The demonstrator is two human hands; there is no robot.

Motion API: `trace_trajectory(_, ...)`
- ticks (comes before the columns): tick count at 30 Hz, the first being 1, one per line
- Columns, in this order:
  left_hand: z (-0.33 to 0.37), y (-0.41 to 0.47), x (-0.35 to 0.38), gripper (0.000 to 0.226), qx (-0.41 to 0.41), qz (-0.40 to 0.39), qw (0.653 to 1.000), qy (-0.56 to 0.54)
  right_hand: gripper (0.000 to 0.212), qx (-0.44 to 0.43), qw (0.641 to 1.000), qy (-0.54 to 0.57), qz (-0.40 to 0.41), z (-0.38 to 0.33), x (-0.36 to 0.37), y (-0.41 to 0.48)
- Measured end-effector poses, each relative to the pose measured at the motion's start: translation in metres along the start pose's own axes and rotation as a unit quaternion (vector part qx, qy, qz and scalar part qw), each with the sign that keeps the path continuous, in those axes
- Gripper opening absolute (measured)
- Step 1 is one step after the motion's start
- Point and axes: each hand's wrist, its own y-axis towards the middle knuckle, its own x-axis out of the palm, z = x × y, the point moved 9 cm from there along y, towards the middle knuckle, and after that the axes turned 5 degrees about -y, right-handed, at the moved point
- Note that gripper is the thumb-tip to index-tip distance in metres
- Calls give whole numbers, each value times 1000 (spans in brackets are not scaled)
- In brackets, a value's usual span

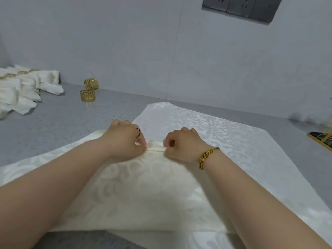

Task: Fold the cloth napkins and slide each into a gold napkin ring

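Note:
A large cream damask napkin (206,126) lies spread over the grey counter in front of me. Near its middle a narrow raised pleat of cloth (156,146) stands up. My left hand (124,139) pinches the pleat's left end with curled fingers. My right hand (183,146), with a braided yellow bracelet on its wrist, pinches the right end. Two loose gold napkin rings stand at the back left, one upright (87,95) and one on its side (91,83) behind it.
A pile of folded white napkins in gold rings (23,87) lies at the far left against the wall. A gold-framed object (321,140) shows at the right edge. The grey counter (71,115) meets a pale wall with sockets (240,8).

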Motion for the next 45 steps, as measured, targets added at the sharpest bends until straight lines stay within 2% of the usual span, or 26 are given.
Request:
trace_trajectory(3,-8,2,4,24,-45,-52,996,-50,18,19,1000,18,-15,4,0,2)
trace_trajectory(6,-6,6,4,2,-38,-41,997,-49,29,33,999,35,-12,6,0,7)
trace_trajectory(10,-11,12,9,28,-80,-78,991,-74,41,43,996,43,-60,5,4,13)
trace_trajectory(12,-13,15,9,27,-94,-94,990,-56,37,44,997,20,-65,2,2,15)
trace_trajectory(15,-3,14,4,13,-62,-89,994,-7,25,33,998,-12,-53,-5,-1,13)
trace_trajectory(17,6,9,-4,10,-29,-51,998,12,15,19,999,-23,-25,-9,-4,9)
trace_trajectory(20,14,-5,-17,9,12,25,1000,14,16,1,999,-31,14,-14,-11,-2)
trace_trajectory(23,19,-23,-18,11,39,60,997,15,19,-27,998,-41,40,-20,-14,-17)
trace_trajectory(28,23,-43,-6,8,61,32,998,-13,26,-38,999,-24,14,-27,3,-37)
trace_trajectory(30,17,-46,-8,10,39,9,997,-62,23,-30,1000,-5,-1,-25,5,-40)
trace_trajectory(32,11,-48,-6,23,5,-20,994,-107,13,-15,999,37,-20,-21,5,-42)
trace_trajectory(33,8,-48,-5,26,-8,-29,993,-118,14,-4,997,65,-30,-19,4,-43)
trace_trajectory(35,5,-49,-2,17,-27,-41,990,-131,33,16,993,111,-35,-16,3,-43)
trace_trajectory(36,4,-50,-2,16,-33,-46,988,-140,34,23,993,113,-32,-16,3,-43)
trace_trajectory(39,1,-49,2,12,-48,-59,987,-139,5,38,992,122,-21,-13,7,-41)
trace_trajectory(42,0,-48,1,23,-59,-33,991,-117,35,32,993,112,-31,-13,10,-42)
trace_trajectory(45,4,-48,-5,36,-63,-2,993,-99,40,12,997,75,7,-18,3,-42)
